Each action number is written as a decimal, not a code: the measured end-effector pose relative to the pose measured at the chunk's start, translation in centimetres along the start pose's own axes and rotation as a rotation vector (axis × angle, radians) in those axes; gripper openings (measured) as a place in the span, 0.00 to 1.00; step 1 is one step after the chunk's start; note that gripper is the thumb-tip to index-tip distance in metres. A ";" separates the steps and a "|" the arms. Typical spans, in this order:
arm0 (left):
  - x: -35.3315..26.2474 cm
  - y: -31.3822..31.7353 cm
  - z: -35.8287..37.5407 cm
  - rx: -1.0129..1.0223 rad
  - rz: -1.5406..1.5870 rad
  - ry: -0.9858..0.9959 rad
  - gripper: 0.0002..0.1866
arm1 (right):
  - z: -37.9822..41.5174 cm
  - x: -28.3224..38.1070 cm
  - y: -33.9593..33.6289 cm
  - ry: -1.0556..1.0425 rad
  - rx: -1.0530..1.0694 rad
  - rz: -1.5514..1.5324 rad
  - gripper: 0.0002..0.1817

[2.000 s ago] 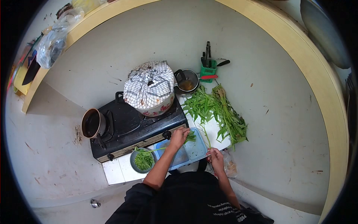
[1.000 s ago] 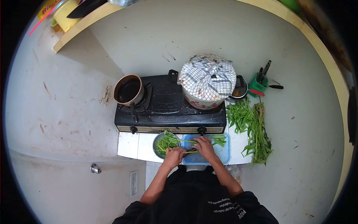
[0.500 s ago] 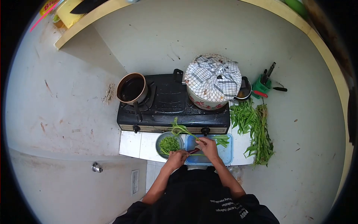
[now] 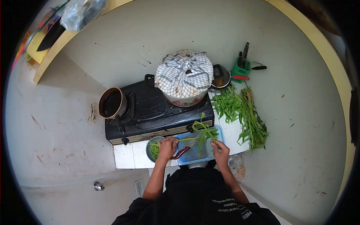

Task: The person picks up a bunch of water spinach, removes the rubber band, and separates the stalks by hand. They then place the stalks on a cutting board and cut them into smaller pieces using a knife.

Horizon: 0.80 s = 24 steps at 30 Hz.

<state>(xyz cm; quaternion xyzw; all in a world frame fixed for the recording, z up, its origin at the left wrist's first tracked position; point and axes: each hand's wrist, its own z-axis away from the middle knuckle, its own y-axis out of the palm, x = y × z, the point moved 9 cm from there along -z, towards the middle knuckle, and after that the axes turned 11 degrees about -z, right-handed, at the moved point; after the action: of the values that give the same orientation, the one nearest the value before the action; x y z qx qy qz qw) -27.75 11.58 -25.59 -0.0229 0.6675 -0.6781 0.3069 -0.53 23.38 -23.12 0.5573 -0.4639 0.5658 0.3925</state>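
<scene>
1. Biggest thing in front of the person is the black two-burner gas stove (image 4: pixel 157 112), set against the wall.
2. On its right burner sits a floral pot (image 4: pixel 183 98) with a checked cloth (image 4: pixel 183 73) tied over the top, and on the left burner a small brown saucepan (image 4: pixel 111 103) with its handle pointing toward the person.
3. Right of the stove, a big bunch of leafy greens (image 4: pixel 242 112) lies on the white tiled ledge (image 4: pixel 125 155), with a little metal pot (image 4: pixel 221 79) and a green utensil holder (image 4: pixel 240 69) behind it.
4. Just in front of the stove is a blue plastic container (image 4: pixel 197 153), and touching its left side a small bowl of chopped greens (image 4: pixel 154 150).
5. The right hand (image 4: pixel 221 147) is closed on a long green stalk (image 4: pixel 200 134), held over the blue container (leaves flopping up toward the stove).
6. The left hand (image 4: pixel 167 145) pinches the stalk's thin end above the bowl; a red-handled knife (image 4: pixel 183 150) lies just beside it, and I can't tell which hand has it.
</scene>
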 end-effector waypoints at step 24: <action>-15.3 -6.4 -1.1 -0.391 0.197 0.470 0.12 | 1.8 -0.9 -2.5 0.009 0.000 0.110 0.10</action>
<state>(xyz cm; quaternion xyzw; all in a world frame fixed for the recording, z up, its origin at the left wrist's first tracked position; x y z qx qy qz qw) -18.26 18.87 -14.02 0.1406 0.8368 -0.4906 0.1982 2.42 22.34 -23.92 0.5284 -0.4920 0.5889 0.3631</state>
